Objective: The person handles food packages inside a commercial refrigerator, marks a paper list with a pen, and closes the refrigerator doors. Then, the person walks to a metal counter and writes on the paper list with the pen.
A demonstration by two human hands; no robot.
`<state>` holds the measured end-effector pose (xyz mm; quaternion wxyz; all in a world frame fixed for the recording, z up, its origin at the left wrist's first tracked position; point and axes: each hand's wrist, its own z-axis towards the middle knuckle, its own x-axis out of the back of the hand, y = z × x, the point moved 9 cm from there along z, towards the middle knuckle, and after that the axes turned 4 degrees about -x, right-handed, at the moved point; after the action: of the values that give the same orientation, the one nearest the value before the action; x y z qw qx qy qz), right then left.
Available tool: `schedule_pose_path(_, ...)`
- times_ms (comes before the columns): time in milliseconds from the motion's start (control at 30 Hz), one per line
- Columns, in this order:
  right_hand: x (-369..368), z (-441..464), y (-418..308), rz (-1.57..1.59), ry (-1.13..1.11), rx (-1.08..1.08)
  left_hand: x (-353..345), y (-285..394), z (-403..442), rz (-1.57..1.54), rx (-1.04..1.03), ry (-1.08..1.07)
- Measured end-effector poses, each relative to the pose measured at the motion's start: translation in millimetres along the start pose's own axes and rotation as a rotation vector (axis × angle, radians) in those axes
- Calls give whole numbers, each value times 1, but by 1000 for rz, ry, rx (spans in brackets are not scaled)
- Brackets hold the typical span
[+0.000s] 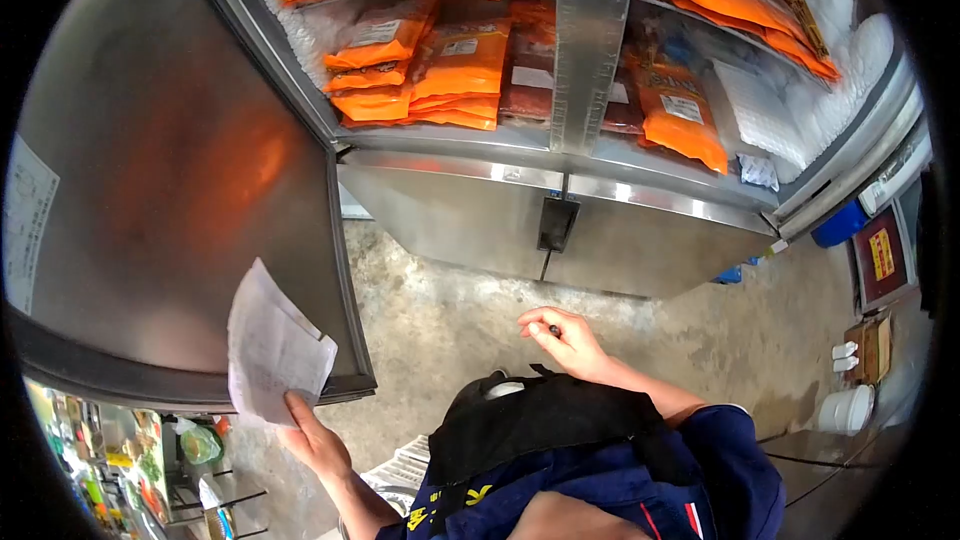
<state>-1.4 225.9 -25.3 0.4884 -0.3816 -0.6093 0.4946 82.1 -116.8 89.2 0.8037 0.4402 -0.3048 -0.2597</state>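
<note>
My left hand (313, 443) is closed on the lower edge of a white sheet of paper (275, 350), which has faint writing and a slight bend. The sheet is in front of the open steel door (170, 200). Out over the floor, my right hand (565, 337) has its fingers curled round a pen (554, 330); only its short dark end shows. Beyond both hands stands an open steel freezer (590, 50) with frosty walls. Stacked on its shelves are orange packets (460, 60) with white labels. Neither hand touches the packets.
Below the shelves, the lower steel doors (450, 210) are closed. At right are a framed red sign (882, 255), a cardboard box (878, 348) and a white bucket (846, 410). Vegetables and bags, including a green bag (200, 445), are at lower left. The floor (420, 325) is concrete.
</note>
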Motion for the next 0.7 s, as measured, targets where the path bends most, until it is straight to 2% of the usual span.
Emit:
schedule_pose_path(67,-13,9,-1,43,-10,13,0,-9,-7,-64,23,-18)
schedule_pose_path(100,-20,13,1,65,-12,20,0,-24,-14,-185,105,-1)
schedule_pose_path(200,-37,23,1,-14,-94,-14,-5,-28,-18,-165,222,-139)
schedule_pose_path(233,-40,26,-2,-42,-80,41,-5,-27,-15,-161,143,-130)
schedule_pose_path(333,-44,30,-12,-64,-90,104,-21,-32,-22,-346,309,-281)
schedule_pose_path(367,-44,31,-15,-90,-91,115,-29,-30,-21,-306,301,-300)
schedule_pose_path(400,-45,32,-17,-114,-90,126,-39,-45,-27,-467,352,-345)
schedule_pose_path(467,-44,32,-15,-112,-68,150,-57,-44,-20,-313,284,-525)
schedule_pose_path(500,-43,31,-14,-117,-52,165,-73,-46,-25,-505,372,-506)
schedule_pose_path(600,-28,24,-12,-114,8,161,-113,-26,-22,-466,322,-613)
schedule_pose_path(633,-22,21,-9,-99,36,142,-124,-18,-25,-279,325,-735)
schedule_pose_path(700,-11,12,-1,-59,80,94,-147,-8,-33,-262,294,-838)
